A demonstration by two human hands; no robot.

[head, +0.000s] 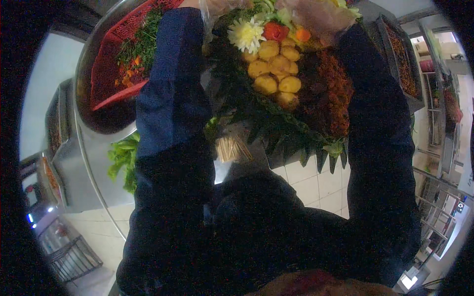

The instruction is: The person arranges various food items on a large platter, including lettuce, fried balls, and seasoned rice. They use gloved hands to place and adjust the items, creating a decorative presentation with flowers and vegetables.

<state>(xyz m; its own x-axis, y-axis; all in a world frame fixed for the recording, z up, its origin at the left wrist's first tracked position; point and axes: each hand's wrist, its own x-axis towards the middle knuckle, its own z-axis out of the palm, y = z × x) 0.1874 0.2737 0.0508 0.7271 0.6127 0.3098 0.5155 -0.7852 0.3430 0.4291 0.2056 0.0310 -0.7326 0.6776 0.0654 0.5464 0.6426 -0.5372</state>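
Observation:
My left hand [225, 6], in a clear plastic glove, is cut off by the top edge, beside pale green vegetable pieces [263, 8]. Blurred, my gloved right hand [320, 20] reaches over the upper right of the food display. Whether either hand holds anything is hidden. Below and between them are a white flower-shaped garnish [247, 35], a red one [276, 31] and an orange round piece [303, 34]. Yellow round pieces [277, 66], possibly potatoes, lie beside dark reddish shredded food [331, 100]. Dark green leaves with jagged tips [292, 135] edge the display.
A pile of toothpicks [229, 148] lies near my body. At left, a red plastic basket [118, 97] with herbs and orange pieces sits in a large metal bowl [78, 96]. Leafy greens [126, 162] lie below it. A food-filled tray [401, 59] stands at right.

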